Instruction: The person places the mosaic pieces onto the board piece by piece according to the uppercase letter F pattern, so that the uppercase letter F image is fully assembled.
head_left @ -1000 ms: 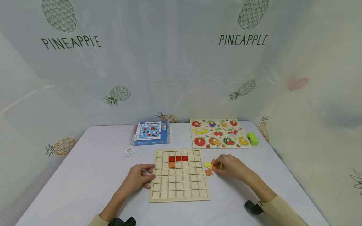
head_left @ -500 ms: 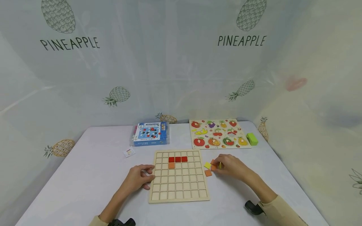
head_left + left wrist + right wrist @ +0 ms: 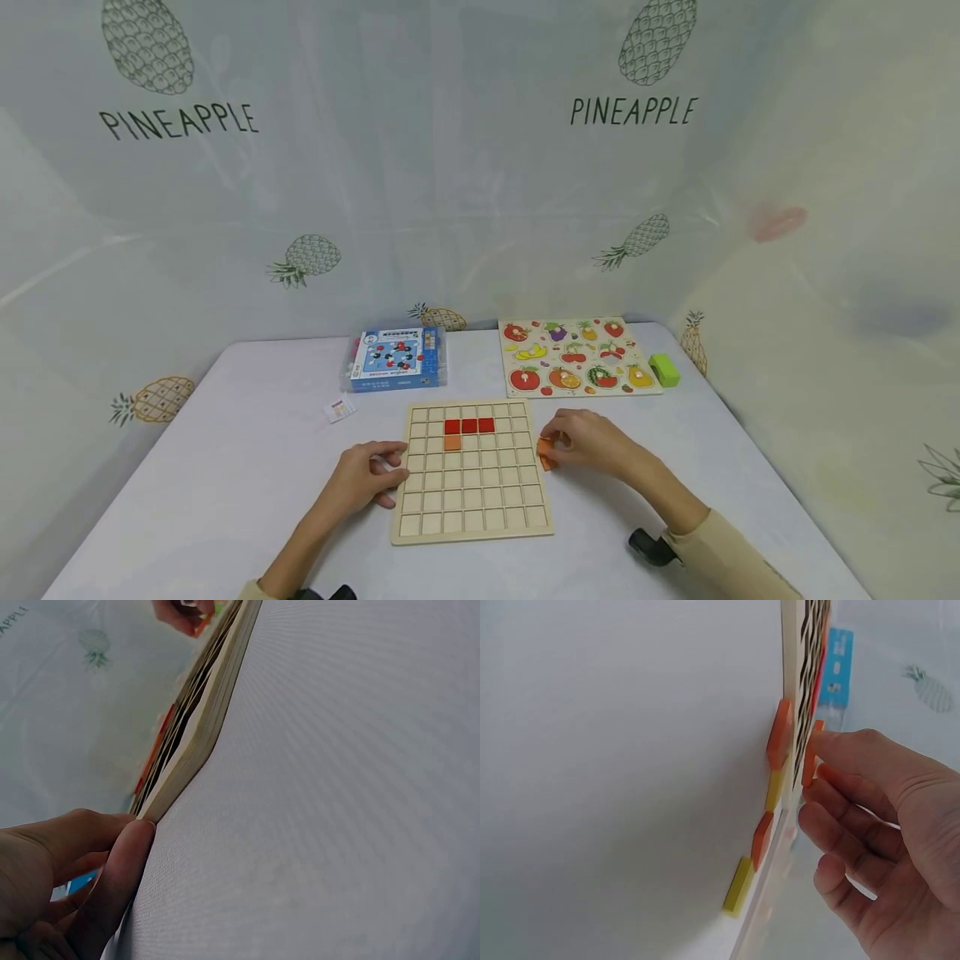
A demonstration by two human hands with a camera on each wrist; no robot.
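A pale wooden grid board (image 3: 472, 500) lies flat on the table. Three red square tiles (image 3: 469, 426) sit side by side in one of its upper rows, and an orange tile (image 3: 452, 442) fills the cell under the leftmost red one. My left hand (image 3: 358, 477) touches the board's left edge with index finger and thumb, set apart along it. Beside the right edge, my right hand (image 3: 591, 442) pinches another orange tile (image 3: 811, 761), held above the table. Loose orange tiles (image 3: 779, 736) and yellow tiles (image 3: 738, 887) lie below it, mostly hidden by the hand in the head view.
At the back left stands a blue-and-white boxed set (image 3: 393, 358), with a small printed card (image 3: 340, 408) in front. A fruit puzzle board (image 3: 577, 358) occupies the back right, beside a green block (image 3: 664, 369). Patterned sheeting hangs behind the table.
My right hand has moved left, to the board's right edge, and has an orange tile lifted between its fingers. The left hand stays at the board's left edge.
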